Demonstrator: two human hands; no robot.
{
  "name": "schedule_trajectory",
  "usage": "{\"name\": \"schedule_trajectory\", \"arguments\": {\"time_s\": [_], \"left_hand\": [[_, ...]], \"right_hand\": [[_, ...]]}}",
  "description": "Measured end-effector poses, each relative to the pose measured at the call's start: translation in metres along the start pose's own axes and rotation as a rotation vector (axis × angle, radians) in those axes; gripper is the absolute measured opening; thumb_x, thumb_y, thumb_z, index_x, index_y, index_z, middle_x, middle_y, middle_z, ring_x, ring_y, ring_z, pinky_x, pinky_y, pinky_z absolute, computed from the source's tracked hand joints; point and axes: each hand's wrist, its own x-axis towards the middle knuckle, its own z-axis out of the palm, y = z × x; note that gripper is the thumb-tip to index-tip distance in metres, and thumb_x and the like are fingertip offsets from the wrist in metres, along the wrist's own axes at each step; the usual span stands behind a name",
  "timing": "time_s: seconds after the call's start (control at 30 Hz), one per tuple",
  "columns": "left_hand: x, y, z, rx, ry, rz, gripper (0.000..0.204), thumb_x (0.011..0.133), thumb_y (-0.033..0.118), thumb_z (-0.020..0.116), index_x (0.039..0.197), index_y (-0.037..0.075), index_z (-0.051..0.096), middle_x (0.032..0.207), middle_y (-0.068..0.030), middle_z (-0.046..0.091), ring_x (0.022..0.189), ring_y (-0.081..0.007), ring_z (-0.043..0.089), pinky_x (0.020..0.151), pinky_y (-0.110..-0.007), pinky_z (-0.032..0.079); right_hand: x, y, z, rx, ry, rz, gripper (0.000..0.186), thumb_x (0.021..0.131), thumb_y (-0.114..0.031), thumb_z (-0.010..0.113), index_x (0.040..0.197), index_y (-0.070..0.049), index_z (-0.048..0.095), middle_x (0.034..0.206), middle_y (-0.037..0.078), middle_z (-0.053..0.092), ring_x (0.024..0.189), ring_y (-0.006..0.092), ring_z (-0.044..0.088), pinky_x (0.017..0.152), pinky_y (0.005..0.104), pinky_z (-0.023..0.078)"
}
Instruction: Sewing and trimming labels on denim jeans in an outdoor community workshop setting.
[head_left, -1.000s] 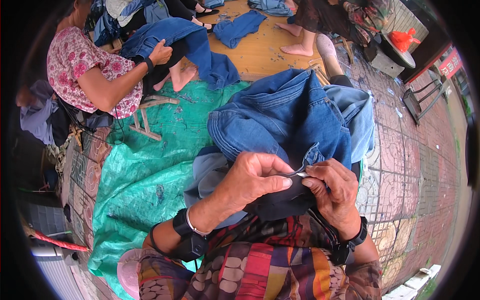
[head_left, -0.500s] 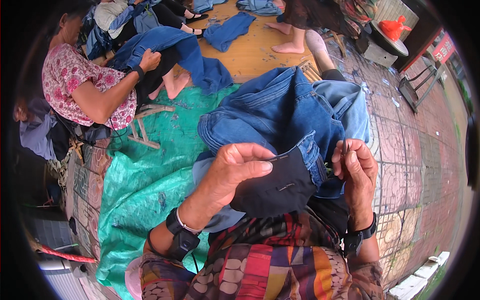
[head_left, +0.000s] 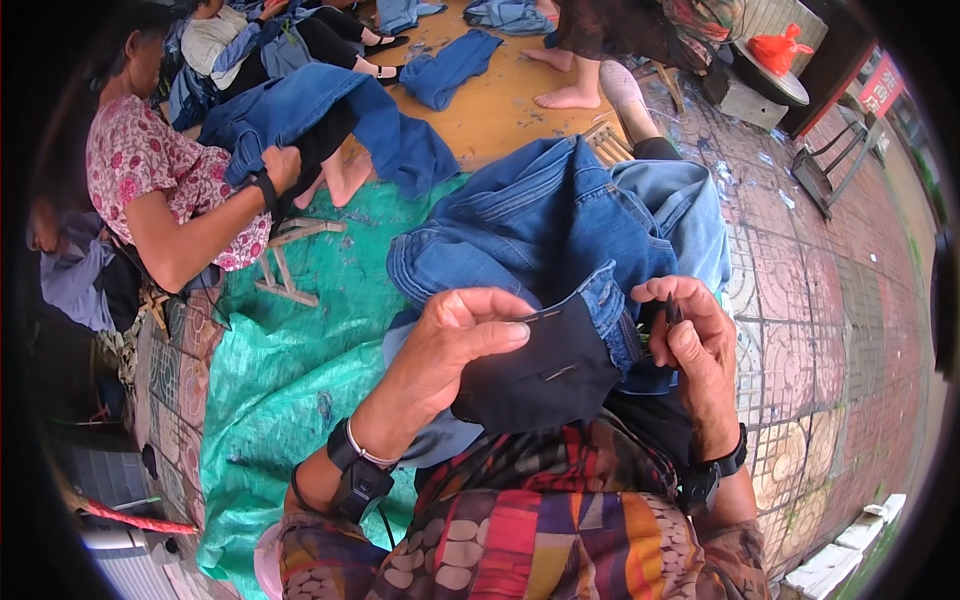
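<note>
Left hand (head_left: 465,335) grip: pinched on black cloth (head_left: 530,398). Right hand (head_left: 697,335) grip: closed on small dark tool (head_left: 672,308), now off the cloth, leaving stitches (head_left: 560,372) seemingly accessible.

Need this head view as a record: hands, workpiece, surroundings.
left hand: pinches upper edge of dark cloth
right hand: holds small dark tool, kind unclear
workpiece: blue denim garment, bunched beyond dark cloth
left side: green sheet; co-worker handling more denim
upper right: red bag
</note>
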Motion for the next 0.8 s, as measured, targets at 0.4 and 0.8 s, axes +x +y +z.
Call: {"name": "schedule_trajectory", "arguments": {"time_s": [0.4, 0.8], "left_hand": [[-0.005, -0.002, -0.008, -0.033, -0.028, 0.054, 0.018, 0.075, 0.002, 0.064, 0.092, -0.001, 0.062, 0.086, -0.0073, 0.066, 0.076, -0.0105, 0.062, 0.072, -0.022, 0.049], [-0.004, 0.0, -0.004, -0.063, 0.014, 0.022, 0.022, 0.071, 0.004, 0.066, 0.092, -0.001, 0.061, 0.085, -0.0074, 0.066, 0.075, -0.011, 0.062, 0.074, -0.022, 0.048]], "right_hand": [[0.007, -0.01, -0.004, 0.086, -0.012, 0.145, 0.025, 0.09, -0.023, 0.054, 0.101, -0.001, 0.057, 0.092, 0.008, 0.063, 0.053, 0.0046, 0.045, 0.048, 0.018, 0.036], [0.005, -0.013, -0.011, 0.006, -0.014, 0.139, 0.019, 0.089, -0.017, 0.055, 0.1, -0.001, 0.057, 0.087, 0.005, 0.064, 0.053, 0.0044, 0.044, 0.047, 0.0188, 0.036]]}}
